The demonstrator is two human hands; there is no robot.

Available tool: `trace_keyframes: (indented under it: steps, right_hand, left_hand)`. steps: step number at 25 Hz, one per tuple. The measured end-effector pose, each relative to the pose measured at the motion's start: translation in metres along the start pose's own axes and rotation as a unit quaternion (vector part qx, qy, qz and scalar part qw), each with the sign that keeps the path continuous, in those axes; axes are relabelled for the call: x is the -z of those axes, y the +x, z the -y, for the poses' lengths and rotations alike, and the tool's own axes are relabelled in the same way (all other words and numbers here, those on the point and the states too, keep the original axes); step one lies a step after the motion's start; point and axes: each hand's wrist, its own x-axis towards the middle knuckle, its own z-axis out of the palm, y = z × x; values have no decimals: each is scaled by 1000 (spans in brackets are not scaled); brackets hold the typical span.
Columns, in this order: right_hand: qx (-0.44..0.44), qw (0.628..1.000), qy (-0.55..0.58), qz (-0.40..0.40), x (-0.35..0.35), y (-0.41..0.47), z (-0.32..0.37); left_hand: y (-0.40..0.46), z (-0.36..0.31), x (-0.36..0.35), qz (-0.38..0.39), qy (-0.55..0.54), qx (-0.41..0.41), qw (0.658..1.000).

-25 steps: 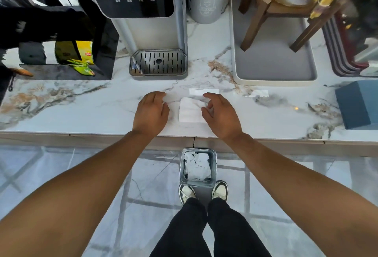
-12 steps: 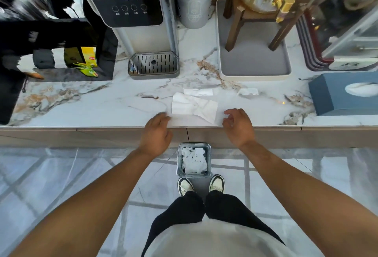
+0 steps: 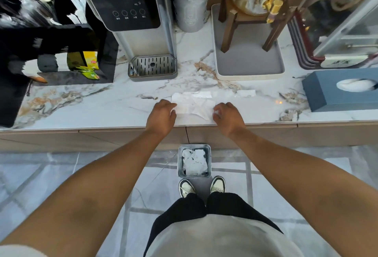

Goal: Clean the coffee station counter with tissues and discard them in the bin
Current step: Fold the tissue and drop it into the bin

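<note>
A white tissue (image 3: 193, 106) lies spread flat on the marble counter (image 3: 102, 103), close to its front edge. My left hand (image 3: 161, 114) touches the tissue's left edge, fingers curled onto it. My right hand (image 3: 228, 116) pinches the tissue's right edge with bent fingers. Two small white paper scraps (image 3: 245, 93) lie just behind the tissue. On the floor below the counter edge, a small metal bin (image 3: 179, 160) stands in front of my shoes and holds crumpled tissues.
A blue tissue box (image 3: 327, 95) sits at the right. Behind stand a water dispenser (image 3: 131, 11) with its drip tray (image 3: 152, 66), a metal canister (image 3: 190, 9), and a grey tray (image 3: 248, 66) carrying a wooden stand. Yellow-green tea packets (image 3: 88, 66) lie at the left.
The tissue went from folded to spread out wide. My hands drew back to the counter edge, then came forward again onto the tissue's two side edges.
</note>
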Motion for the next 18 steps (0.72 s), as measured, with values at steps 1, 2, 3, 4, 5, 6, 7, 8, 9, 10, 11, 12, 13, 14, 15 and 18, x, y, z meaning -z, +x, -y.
trace_keyframes:
  steps: [1, 2, 3, 4, 5, 6, 7, 8, 9, 10, 11, 12, 13, 14, 15, 18]
  right_hand:
    - [0, 1000, 0, 3, -1, 4, 4]
    - [3, 1000, -6, 9, -3, 7, 8]
    - [7, 1000, -16, 16, -5, 10, 11]
    - [6, 999, -26, 18, -7, 13, 13]
    - [0, 999, -34, 19, -9, 16, 14]
    - [-9, 999, -38, 20, -11, 18, 15]
    - [-18, 999, -39, 17, -12, 20, 15]
    - [-25, 999, -40, 12, -13, 21, 15]
    - [-27, 999, -43, 6, -13, 22, 16]
    - [-26, 999, -46, 1, -13, 23, 16]
    - [-22, 999, -49, -2, -12, 22, 15]
    - [-15, 999, -52, -2, -11, 21, 15]
    - [-10, 998, -55, -2, -11, 19, 15]
    - [-6, 998, -56, -6, -10, 18, 15]
    - [-5, 999, -53, -12, -8, 16, 14]
    - [3, 999, -38, -36, -7, 4, 13]
  left_hand:
    - [7, -2, -2, 4, 8, -7, 1000]
    - [13, -3, -4, 13, 25, -15, 999]
    - [19, -3, -6, 26, 49, -22, 998]
    - [27, -3, -8, 38, 74, -26, 996]
    - [32, -2, -9, 43, 95, -27, 994]
    - [36, -2, -9, 46, 109, -25, 993]
    - [39, -2, -10, 49, 122, -28, 991]
    - [41, -1, -10, 53, 137, -34, 989]
    - [43, 0, -9, 56, 149, -40, 986]
    - [44, 1, -8, 57, 158, -45, 985]
    - [45, 2, -7, 56, 165, -50, 983]
    - [45, 2, -5, 54, 168, -51, 983]
    - [45, 4, -4, 52, 167, -53, 983]
    - [45, 5, -2, 52, 164, -59, 983]
    - [44, 6, -1, 53, 160, -66, 983]
    - [33, 7, -1, 55, 142, -80, 985]
